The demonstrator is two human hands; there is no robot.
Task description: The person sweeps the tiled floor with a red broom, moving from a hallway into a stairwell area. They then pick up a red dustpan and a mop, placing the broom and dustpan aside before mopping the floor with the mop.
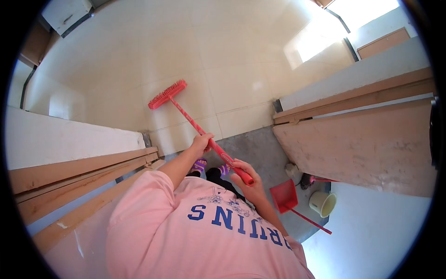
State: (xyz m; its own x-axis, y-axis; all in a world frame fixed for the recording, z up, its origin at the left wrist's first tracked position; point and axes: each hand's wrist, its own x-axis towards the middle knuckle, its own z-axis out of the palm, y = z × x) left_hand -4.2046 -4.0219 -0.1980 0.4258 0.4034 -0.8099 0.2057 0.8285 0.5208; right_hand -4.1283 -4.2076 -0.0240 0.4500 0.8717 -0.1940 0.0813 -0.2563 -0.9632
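A red push broom slants across the view. Its bristled head (168,94) is over the pale tiled floor ahead of me, with the bristles on the far side. My left hand (203,143) is wrapped around the middle of the red broom handle (186,114). Close to my body, my right hand (251,179) holds the handle's upper end, fingers laid along it and the rounded tip showing between thumb and fingers. Below the handle are my feet in purple sandals (199,165), on the grey threshold floor (251,143).
On my right lie a red dustpan (285,195) with a thin handle, a cream bucket (323,204) and a dark-bristled brush (306,181). A scuffed wooden door (355,146) stands open beside them. Wooden door framing (87,167) and a white wall (69,137) border my left.
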